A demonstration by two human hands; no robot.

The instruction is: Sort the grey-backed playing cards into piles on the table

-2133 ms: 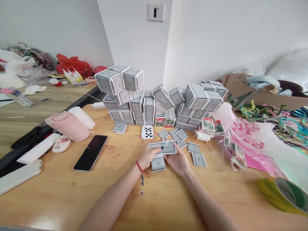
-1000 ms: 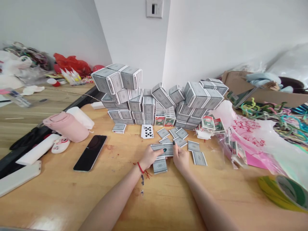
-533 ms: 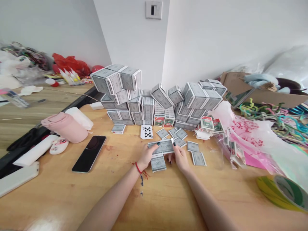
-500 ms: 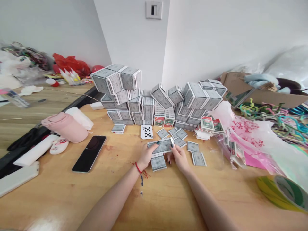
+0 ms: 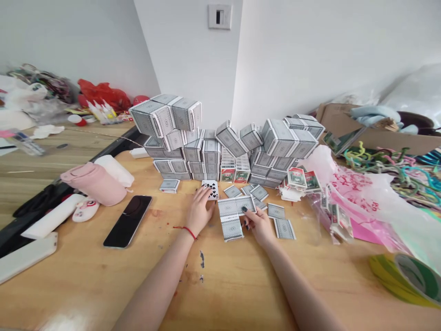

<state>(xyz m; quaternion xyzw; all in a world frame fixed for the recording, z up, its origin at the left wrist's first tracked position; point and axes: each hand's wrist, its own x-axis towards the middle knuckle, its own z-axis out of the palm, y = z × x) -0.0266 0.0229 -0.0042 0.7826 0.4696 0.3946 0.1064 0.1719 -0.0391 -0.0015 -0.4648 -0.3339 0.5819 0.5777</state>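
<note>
My right hand [image 5: 259, 224] pinches the right end of a joined strip of playing cards [image 5: 231, 207], grey backs up, with one more card hanging off its lower left side. My left hand [image 5: 200, 210] reaches over the face-up playing card stack [image 5: 212, 189], a ten of spades on top; its fingers are stretched out and the tips touch the stack. Several loose folded cards [image 5: 259, 192] lie just beyond the right hand, and a pair of cards [image 5: 284, 228] sits to its right. A small pile of cards [image 5: 169, 185] rests face down at the left.
Behind stand stacked blocks built of cards [image 5: 212, 154], with red-and-green card boxes [image 5: 241, 174] among them. To the left are a black phone [image 5: 128, 221] and a pink pouch [image 5: 94, 181]. At right lie a plastic bag [image 5: 361, 188] and a tape roll [image 5: 406, 278].
My left hand has let go of the joined cards and moved left and away to the face-up stack. My right hand still holds the joined cards, now shifted slightly right.
</note>
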